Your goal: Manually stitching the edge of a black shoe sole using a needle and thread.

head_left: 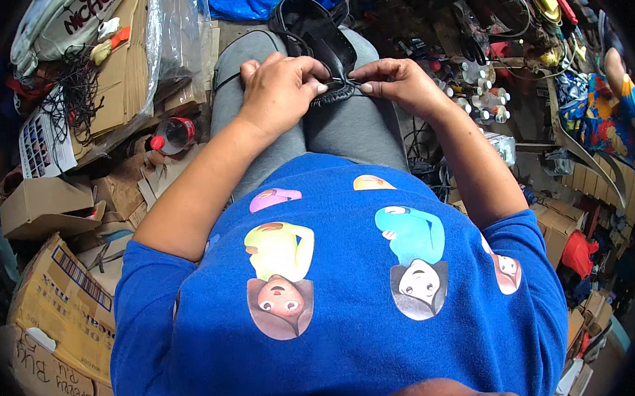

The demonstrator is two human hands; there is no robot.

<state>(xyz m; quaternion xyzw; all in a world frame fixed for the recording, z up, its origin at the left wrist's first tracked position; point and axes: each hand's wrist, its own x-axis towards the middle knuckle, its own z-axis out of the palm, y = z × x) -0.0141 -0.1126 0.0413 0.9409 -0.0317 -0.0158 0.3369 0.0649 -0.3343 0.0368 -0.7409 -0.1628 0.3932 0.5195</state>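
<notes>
A black shoe upper (315, 32) rests across my grey-clad thighs, its gathered, puckered toe toward me and its open heel end away. My left hand (275, 90) is closed at the left side of the toe, thumb and fingers pinching the edge. From the other side my right hand (407, 87) comes in with thumb and forefinger pinched together at the same seam. Thin dark lines, perhaps thread, show between the fingertips. What exactly the right fingertips hold is too small to make out.
Flattened cardboard (121, 72) in clear plastic and a red-capped bottle (175, 136) lie to the left, with an open carton (49, 206) nearer. Several small clear bottles (489, 101) stand on the right. Beyond my knees is a blue plastic sheet (245, 1).
</notes>
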